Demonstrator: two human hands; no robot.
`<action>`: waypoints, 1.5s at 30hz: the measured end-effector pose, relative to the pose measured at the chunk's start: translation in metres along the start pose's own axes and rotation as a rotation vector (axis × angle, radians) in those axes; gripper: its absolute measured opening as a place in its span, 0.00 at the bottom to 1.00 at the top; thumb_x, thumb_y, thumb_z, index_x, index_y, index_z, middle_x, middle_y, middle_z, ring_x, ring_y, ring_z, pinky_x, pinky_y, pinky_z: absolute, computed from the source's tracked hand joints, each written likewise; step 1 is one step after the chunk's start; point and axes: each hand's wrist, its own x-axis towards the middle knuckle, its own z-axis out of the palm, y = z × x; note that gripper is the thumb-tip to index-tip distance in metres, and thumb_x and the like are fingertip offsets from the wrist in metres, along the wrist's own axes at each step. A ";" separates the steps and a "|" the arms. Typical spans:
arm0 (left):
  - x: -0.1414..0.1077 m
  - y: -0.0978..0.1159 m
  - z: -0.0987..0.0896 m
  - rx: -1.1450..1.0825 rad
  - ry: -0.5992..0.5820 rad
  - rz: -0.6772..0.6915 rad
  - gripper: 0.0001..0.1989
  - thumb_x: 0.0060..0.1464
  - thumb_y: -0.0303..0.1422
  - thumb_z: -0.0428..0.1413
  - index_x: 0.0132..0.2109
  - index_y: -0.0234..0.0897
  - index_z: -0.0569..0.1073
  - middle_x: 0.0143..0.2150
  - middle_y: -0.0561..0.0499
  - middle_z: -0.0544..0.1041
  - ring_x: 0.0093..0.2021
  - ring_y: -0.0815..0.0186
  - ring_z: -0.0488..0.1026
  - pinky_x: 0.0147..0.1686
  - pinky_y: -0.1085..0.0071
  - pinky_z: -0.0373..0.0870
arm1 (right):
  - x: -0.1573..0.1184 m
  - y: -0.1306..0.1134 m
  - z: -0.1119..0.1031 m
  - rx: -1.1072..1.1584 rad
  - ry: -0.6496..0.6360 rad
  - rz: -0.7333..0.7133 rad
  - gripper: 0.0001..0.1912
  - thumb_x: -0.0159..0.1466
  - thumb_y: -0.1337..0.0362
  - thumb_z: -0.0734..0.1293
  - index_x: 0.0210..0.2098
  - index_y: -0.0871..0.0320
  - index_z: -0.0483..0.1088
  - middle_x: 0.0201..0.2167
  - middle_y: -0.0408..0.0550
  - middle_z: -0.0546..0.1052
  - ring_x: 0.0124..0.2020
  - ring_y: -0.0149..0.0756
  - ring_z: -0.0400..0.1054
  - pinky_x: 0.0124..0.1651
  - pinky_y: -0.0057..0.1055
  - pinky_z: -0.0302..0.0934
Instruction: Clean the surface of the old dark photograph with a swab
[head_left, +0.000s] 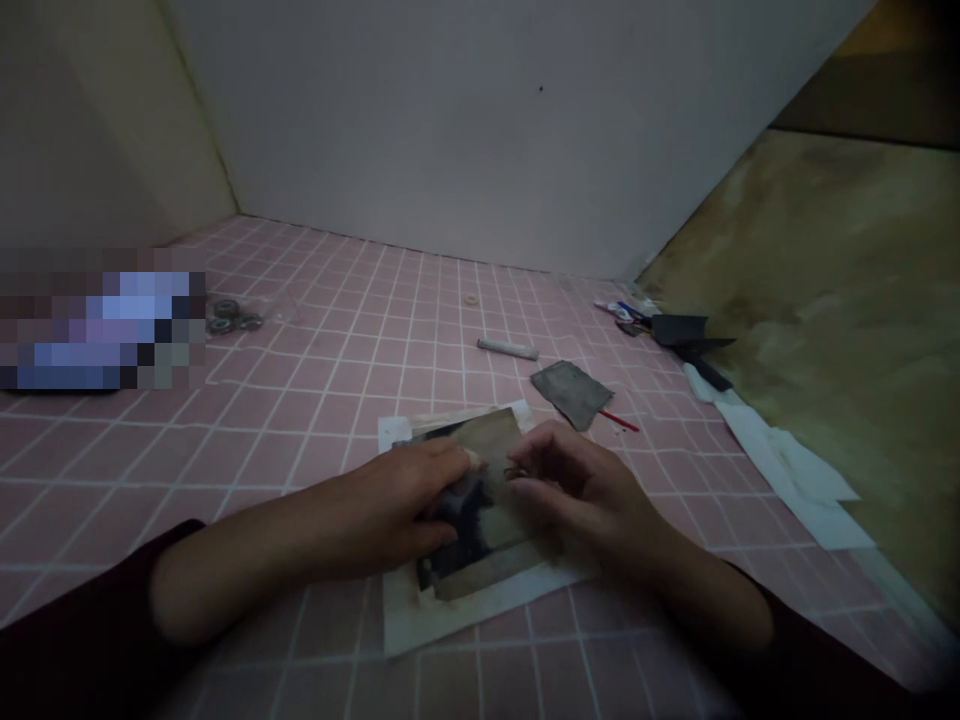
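A dark photo-like sheet (480,545) lies on a larger white paper (409,630) on the pink checked surface. My left hand (420,490) rests over the sheet's left part, thumb and index finger apart. Something small and pale (474,458) shows at its fingertips; I cannot tell whether that is a nail or a separate piece. Above the sheet's right side, my right hand (581,485) pinches a small, thin, brownish looped piece (514,472) between thumb and fingers. Its exact kind is too small and dim to make out.
Beyond the sheet lie a grey square cloth-like piece (571,394), a red stick (620,421), a pale tube (508,349) and a small ring (471,300). Bearing-like rings (225,318) sit left, near a blurred screen. Dark tools (679,330) and white paper (787,465) line the right.
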 end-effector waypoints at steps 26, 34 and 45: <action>0.000 0.003 -0.002 0.023 -0.011 -0.014 0.10 0.50 0.28 0.56 0.37 0.40 0.61 0.31 0.56 0.65 0.32 0.68 0.63 0.34 0.70 0.58 | 0.000 -0.004 -0.003 0.220 -0.033 0.113 0.03 0.63 0.65 0.68 0.36 0.57 0.69 0.29 0.41 0.68 0.31 0.28 0.61 0.32 0.26 0.55; 0.000 0.003 -0.002 0.031 -0.020 -0.014 0.11 0.51 0.28 0.56 0.41 0.40 0.62 0.32 0.56 0.65 0.32 0.68 0.63 0.33 0.70 0.58 | 0.000 -0.006 0.000 0.399 0.055 0.205 0.04 0.61 0.65 0.70 0.35 0.57 0.70 0.30 0.40 0.70 0.29 0.27 0.64 0.33 0.25 0.59; 0.001 0.003 -0.003 0.023 -0.028 -0.019 0.11 0.51 0.28 0.56 0.42 0.39 0.64 0.39 0.53 0.68 0.37 0.66 0.66 0.35 0.69 0.60 | 0.000 -0.005 -0.002 0.406 0.023 0.225 0.04 0.62 0.65 0.70 0.35 0.57 0.70 0.28 0.39 0.70 0.29 0.26 0.64 0.32 0.23 0.58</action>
